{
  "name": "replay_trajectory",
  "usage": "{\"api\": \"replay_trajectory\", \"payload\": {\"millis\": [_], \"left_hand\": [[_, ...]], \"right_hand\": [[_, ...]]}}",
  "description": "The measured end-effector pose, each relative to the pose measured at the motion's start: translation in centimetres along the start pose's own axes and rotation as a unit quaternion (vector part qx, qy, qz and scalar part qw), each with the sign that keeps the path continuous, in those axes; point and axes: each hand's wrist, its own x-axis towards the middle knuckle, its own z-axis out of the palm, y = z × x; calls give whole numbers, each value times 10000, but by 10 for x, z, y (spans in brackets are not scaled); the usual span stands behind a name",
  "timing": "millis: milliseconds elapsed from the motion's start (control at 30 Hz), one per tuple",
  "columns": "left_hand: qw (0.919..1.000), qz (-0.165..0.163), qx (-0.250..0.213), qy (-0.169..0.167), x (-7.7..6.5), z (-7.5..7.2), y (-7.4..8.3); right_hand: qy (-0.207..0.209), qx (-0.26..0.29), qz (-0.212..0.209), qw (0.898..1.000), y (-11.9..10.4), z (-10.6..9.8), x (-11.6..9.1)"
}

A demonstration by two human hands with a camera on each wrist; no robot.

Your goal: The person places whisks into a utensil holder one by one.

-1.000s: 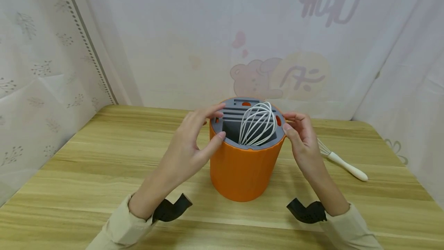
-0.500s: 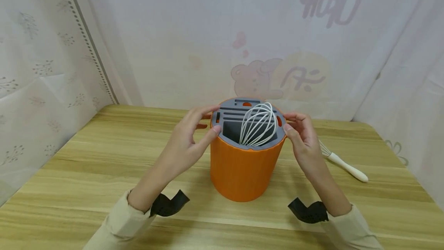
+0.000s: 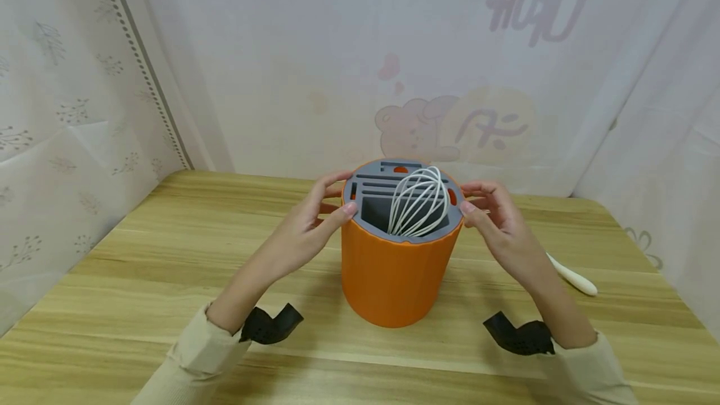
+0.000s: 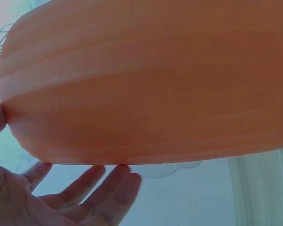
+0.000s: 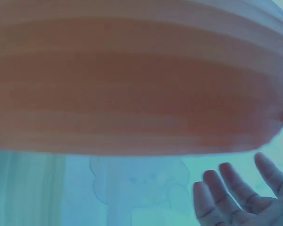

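Observation:
An orange round utensil holder (image 3: 394, 274) with a grey slotted top (image 3: 396, 181) stands upright on the table in the head view. The white wire head of a whisk (image 3: 419, 202) sticks up from its large front compartment; the handle is hidden inside. At the holder's left, my left hand (image 3: 306, 227) grips its upper edge, thumb in front and fingers round the side. My right hand (image 3: 506, 236) is at the right edge, its thumb at the rim; in the right wrist view its spread fingers (image 5: 228, 188) stand apart from the orange wall.
A second whisk lies on the wooden table (image 3: 185, 255) to the right; its cream handle (image 3: 574, 277) shows past my right forearm, and most of its wires are hidden. A printed cloth (image 3: 281, 80) hangs behind the table and at both sides.
My left hand has drawn back from over the grey top to the holder's left edge. My right wrist has shifted right, covering more of the lying whisk. The holder has barely moved.

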Motion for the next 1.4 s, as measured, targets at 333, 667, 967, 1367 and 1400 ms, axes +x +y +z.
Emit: {"api": "replay_trajectory", "payload": {"millis": [333,667,967,1367,1400], "left_hand": [[9995,-176,19,-250,-1,0,-2],[9992,-184,59,-341,-1,-2,-2],[9989,-187,101,-428,0,-2,-3],[9980,-191,125,-581,-2,-6,0],[9980,-203,116,-590,-2,-6,0]], "right_hand": [[57,-1229,429,9915,12,-38,-1],[-489,-1992,1322,9698,40,-85,-7],[-1339,-2766,2010,9302,79,-113,-13],[-1695,-2518,1834,9350,127,-131,-31],[-1752,-2403,1837,9369,131,-133,-33]]}}
